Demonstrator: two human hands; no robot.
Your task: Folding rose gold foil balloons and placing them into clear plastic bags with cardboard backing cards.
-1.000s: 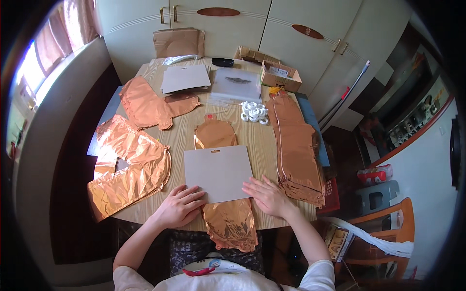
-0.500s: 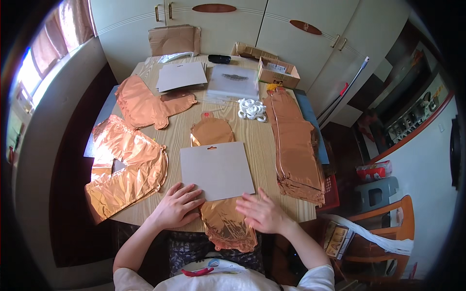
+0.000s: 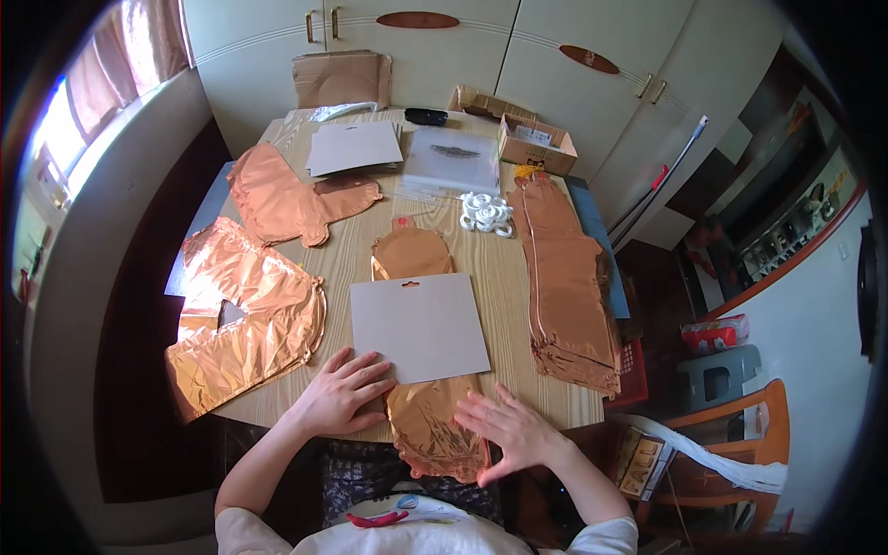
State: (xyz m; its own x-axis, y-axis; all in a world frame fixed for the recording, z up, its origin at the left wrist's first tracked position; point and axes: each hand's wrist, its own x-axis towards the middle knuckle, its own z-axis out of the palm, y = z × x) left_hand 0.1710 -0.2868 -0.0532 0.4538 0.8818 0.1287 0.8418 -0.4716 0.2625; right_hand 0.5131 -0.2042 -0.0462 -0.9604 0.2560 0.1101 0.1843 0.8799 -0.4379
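Left hand point(image 3: 346, 393) flat, released, beside rectangular grey card point(image 3: 421, 328); right hand point(image 3: 507, 431) splayed over wrinkled copper foil point(image 3: 424, 427).

A grey card point(image 3: 421, 329) hides the middle of the copper foil point(image 3: 427, 418) beneath; the cabinet point(image 3: 435, 60) is cropped above.

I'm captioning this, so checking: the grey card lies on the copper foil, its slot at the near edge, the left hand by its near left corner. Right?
Not quite: the head view shows the slot at the far edge of the grey card. The card does lie on the copper foil, the left hand by its near left corner.
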